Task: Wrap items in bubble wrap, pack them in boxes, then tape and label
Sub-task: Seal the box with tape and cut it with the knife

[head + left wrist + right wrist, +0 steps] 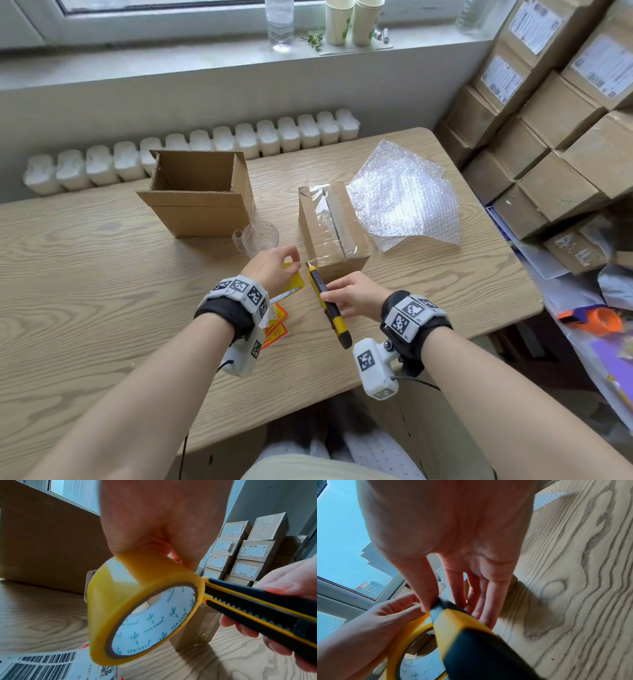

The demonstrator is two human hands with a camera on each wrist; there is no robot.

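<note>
Near table edge (445, 346) at 6 o'clock, bare wood between it and both wrists; far edge at 12 o'clock against a radiator (191, 154). Broad free wood at 9 o'clock, left of the open box (200, 202), which stands at 11 o'clock with its mouth up. Right edge crowded by stacked cartons (555, 137) from 1 to 3 o'clock.

Left hand (270, 267) curled round the yellow tape roll (142, 609), thumb and fingers pinching its top rim, roll lifted off the table and tilted. Right hand (352, 294) gripping the yellow-and-black utility knife (327, 301), thumb on top, fingers underneath, tip pointing toward 12 o'clock at the near left corner of the sealed box (334, 229). Clear tape running along that box's top seam and down its near face.

Just beyond the left hand, a clear glass cup (258, 238), close between the two boxes. Bubble wrap sheets (404, 195) at 1 o'clock, touching the sealed box's right side. Red-and-yellow stickers (277, 325) under the left wrist.

Left wrist view alone: printed core of the roll, knife nose touching the roll's right rim, a barcoded shipping label (42, 665) flat on the wood below. Right wrist view alone: right-hand fingers (489, 601) spread long beneath the knife body. Blade itself too small to make out.
</note>
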